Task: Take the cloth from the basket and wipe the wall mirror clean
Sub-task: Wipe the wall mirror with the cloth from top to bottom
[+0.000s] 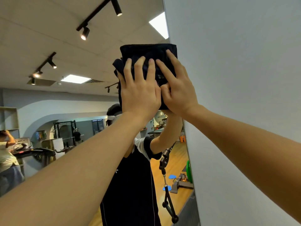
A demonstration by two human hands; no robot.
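Observation:
A folded dark navy cloth (146,51) is pressed flat against the wall mirror (65,54), near the mirror's right edge and above head height. My left hand (140,88) lies on the cloth's left half with fingers spread upward. My right hand (177,85) presses on its right half, thumb tucked beside my left hand. Both arms reach up and forward. The basket is not in view.
A plain grey wall (236,79) borders the mirror on the right. The mirror reflects me, a gym room with a treadmill, a rack, ceiling spotlights, a wooden floor, and another person at the far left. A cable handle (167,203) shows in the reflection at lower right.

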